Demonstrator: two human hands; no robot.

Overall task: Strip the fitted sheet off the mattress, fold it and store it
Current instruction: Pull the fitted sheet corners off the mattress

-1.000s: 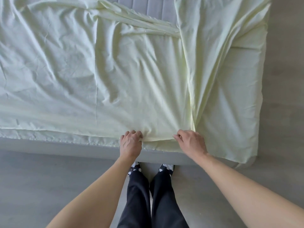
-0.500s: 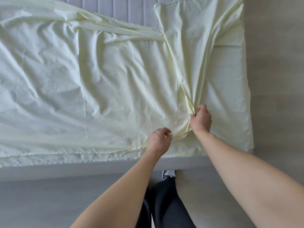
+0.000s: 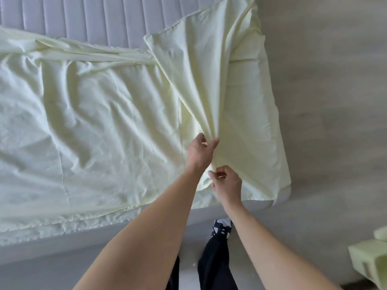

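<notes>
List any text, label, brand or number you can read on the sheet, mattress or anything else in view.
None: no readable text anywhere in view.
Fitted sheet: plain pale yellow, no tag showing.
Mattress: quilted grey, no label visible.
Green object at the right edge: no markings.
Sock: black-and-white pattern, no letters.

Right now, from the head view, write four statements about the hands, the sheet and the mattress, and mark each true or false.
1. Both hands grip the sheet. True: the left hand and the right hand pinch the same gathered fold.
2. The mattress is fully covered. False: its quilted top shows bare at the far side.
3. The sheet is folded into a neat stack. False: it lies spread and wrinkled on the mattress.
4. A pale green object sits on the floor at the lower right. True.
</notes>
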